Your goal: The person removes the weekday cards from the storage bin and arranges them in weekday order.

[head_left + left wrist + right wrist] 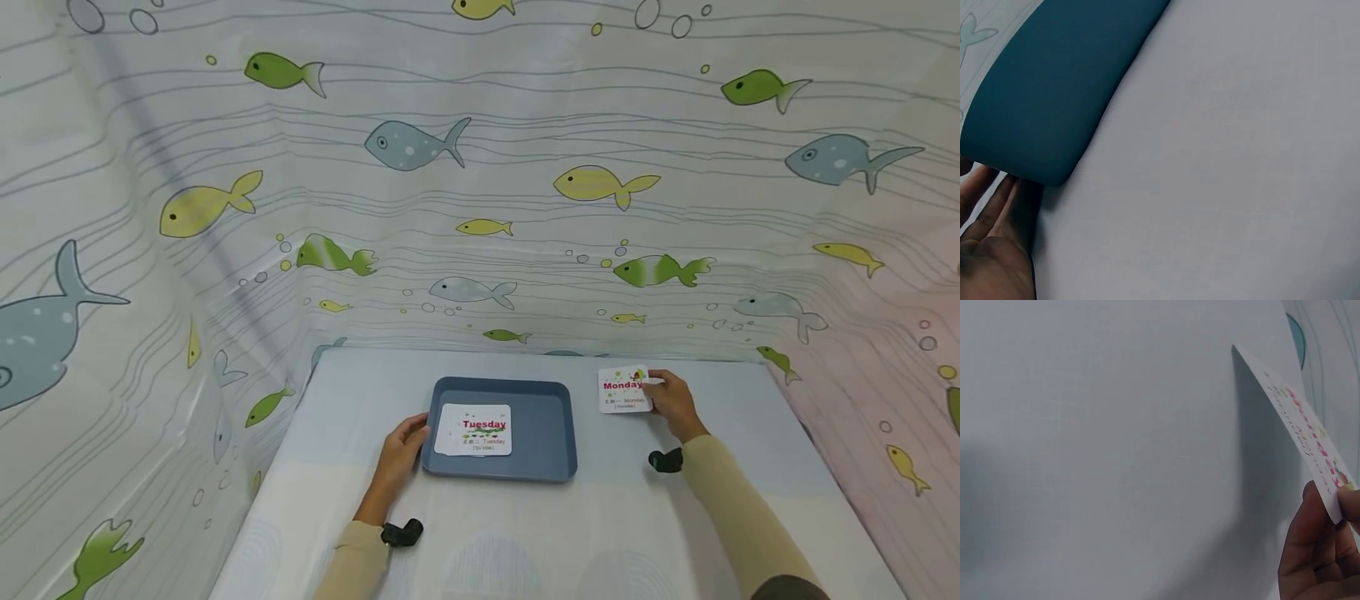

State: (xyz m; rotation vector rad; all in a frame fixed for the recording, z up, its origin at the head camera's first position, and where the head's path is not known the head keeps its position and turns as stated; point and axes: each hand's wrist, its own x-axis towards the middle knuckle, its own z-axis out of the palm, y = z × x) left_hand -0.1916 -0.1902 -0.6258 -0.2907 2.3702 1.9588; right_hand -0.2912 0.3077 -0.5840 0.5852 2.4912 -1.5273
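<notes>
In the head view, a blue-grey tray [543, 433] lies on the table. Inside it, toward the left, is a small pile of white flashcards [474, 429], the top one printed "Tuesday". My left hand [401, 454] is at the tray's left edge, its fairly straight fingers against the outer side; the left wrist view shows them by the tray's corner wall [1029, 125]. To the right of the tray, my right hand [675, 404] pinches a flashcard printed "Monday" [618, 396] by its right edge. In the right wrist view that card [1297, 425] is tilted, with thumb and fingers on it.
A pale cloth covers the table [495, 533]. Behind and at both sides hang white curtains [525, 125] printed with fish and wavy lines. A black wrist-worn device [402, 533] is on the left wrist, and another [665, 461] on the right.
</notes>
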